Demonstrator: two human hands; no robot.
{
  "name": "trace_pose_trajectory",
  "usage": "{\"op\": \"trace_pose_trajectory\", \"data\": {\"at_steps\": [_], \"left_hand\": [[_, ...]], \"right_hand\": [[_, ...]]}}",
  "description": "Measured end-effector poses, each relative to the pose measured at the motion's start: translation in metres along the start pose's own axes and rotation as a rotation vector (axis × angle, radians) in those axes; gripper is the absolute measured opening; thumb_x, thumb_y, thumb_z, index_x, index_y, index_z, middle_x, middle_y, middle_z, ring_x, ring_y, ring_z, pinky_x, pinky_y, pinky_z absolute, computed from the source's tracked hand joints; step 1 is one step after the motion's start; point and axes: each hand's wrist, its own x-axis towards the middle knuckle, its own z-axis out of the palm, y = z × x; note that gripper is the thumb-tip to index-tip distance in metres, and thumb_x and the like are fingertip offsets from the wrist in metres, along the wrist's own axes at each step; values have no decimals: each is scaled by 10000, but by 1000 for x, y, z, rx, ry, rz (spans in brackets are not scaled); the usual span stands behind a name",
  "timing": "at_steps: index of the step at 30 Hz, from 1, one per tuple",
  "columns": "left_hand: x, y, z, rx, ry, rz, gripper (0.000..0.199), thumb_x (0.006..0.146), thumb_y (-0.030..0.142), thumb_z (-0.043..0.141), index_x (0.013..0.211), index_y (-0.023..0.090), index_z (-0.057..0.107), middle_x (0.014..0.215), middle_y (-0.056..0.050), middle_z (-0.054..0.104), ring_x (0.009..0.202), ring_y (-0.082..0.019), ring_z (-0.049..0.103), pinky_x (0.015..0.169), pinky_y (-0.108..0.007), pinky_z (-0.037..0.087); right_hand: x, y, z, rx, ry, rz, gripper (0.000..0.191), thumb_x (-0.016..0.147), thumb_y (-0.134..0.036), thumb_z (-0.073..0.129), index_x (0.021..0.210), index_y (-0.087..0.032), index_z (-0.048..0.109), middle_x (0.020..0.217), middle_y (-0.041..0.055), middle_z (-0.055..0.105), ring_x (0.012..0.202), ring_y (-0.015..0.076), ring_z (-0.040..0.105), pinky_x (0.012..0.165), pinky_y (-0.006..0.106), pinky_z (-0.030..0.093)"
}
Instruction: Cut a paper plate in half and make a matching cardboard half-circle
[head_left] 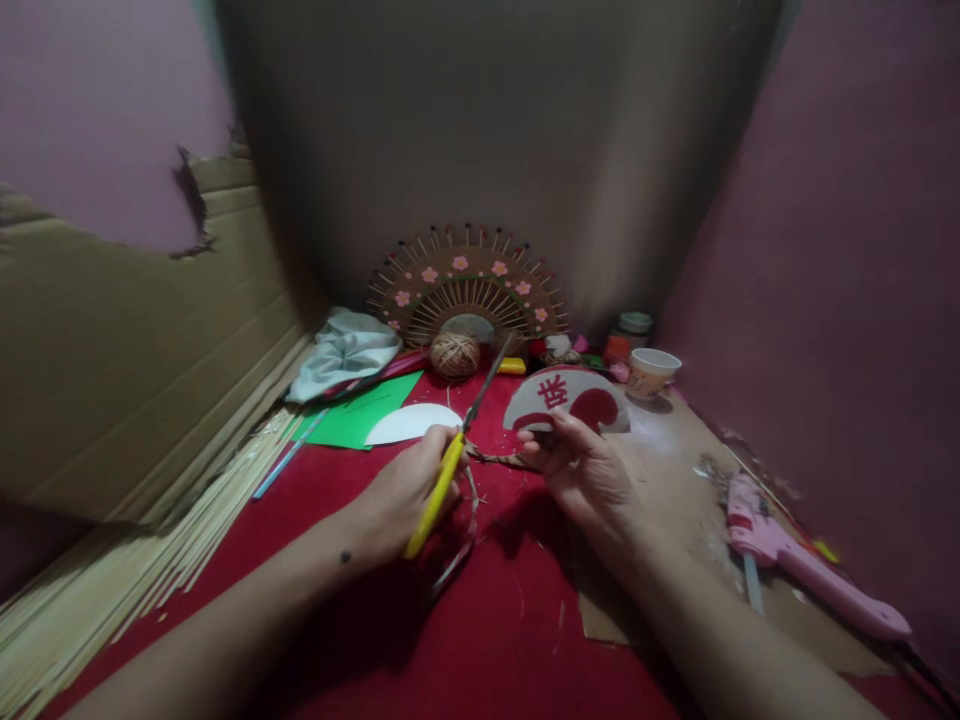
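Observation:
My left hand (412, 485) is closed round the yellow handles of a pair of scissors (448, 475), whose dark blades point up and to the right. My right hand (581, 470) pinches the lower edge of a grey fan-shaped piece (607, 388) with dark red shapes and a red character on it. Between my hands, a thin brown strand (474, 500) lies curved on the red cloth (495, 610). Just beyond my left hand, a white half-round piece (409, 423) partly overlaps a green sheet (352, 415).
Thin wooden sticks (172, 540) lie at the left beside cardboard (217, 330). A decorated fan (465, 275) stands at the back behind a twine ball (454, 354). At the right are a paper cup (652, 373) and a pink glue gun (817, 575) on a board (675, 480).

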Motion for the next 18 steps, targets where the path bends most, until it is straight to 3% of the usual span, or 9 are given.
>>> {"op": "trace_pose_trajectory", "data": {"at_steps": [5,12,18], "left_hand": [[-5,13,1,182,-9,-36,303,776,327,437,1038,180,398,792,-53,572,659,-177,554,575,-291,405],[-4,25,0,336,-125,-83,386,827,317,351,1162,133,295,832,-100,615,660,-197,596,578,-299,407],[-3,28,1,437,-121,-127,426,798,271,389,1175,111,269,805,-104,619,661,-212,597,560,-291,393]], "right_hand": [[2,-1,1,98,5,-1,52,724,-151,610,684,-171,638,736,24,700,719,137,645,729,285,513],[0,-3,5,106,-4,-13,40,692,-157,651,672,-189,638,733,5,699,743,149,652,731,291,518],[1,-1,3,102,12,-25,29,693,-163,655,689,-186,639,744,5,699,746,163,657,767,330,520]]}}
